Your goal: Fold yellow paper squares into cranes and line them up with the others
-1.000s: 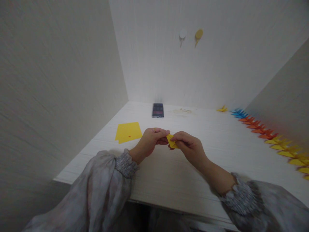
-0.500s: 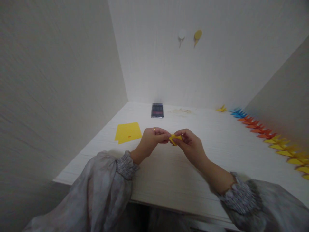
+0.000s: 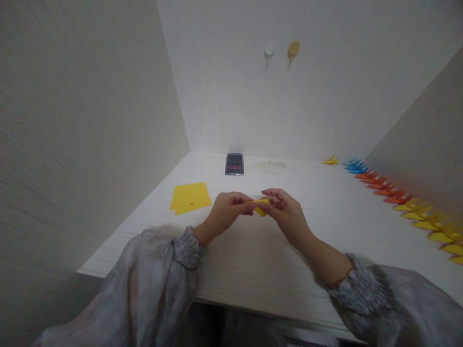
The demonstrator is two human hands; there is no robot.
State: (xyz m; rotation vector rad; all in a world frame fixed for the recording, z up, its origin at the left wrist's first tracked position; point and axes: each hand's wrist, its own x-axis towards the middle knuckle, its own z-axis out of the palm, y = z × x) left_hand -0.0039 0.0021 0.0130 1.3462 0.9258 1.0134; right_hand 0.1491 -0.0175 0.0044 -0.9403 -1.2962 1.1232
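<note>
Above the middle of the white table [image 3: 249,270], a small folded piece of yellow paper [image 3: 263,210] is held between both hands. My left hand [image 3: 229,208], with a ring on one finger, pinches its left end between thumb and fingers. From the other side my right hand [image 3: 285,212] grips it with the thumb in front, the other fingers loosely curled behind. Fingers cover part of the paper, so its exact folded form is hard to make out. Left of my left hand lie flat yellow paper sheets [image 3: 190,195] with a small orange mark.
A phone [image 3: 234,165] lies near the back wall. Along the right side runs a row of folded paper cranes: blue ones [image 3: 356,166], orange ones [image 3: 383,186] and yellow ones [image 3: 430,221]. A single yellow crane [image 3: 331,160] sits at the back. Two hooks [image 3: 293,48] are on the wall.
The fingers of my right hand have shifted and loosened a little around the yellow paper, which now shows a different, flatter side. Both hands stay in nearly the same place.
</note>
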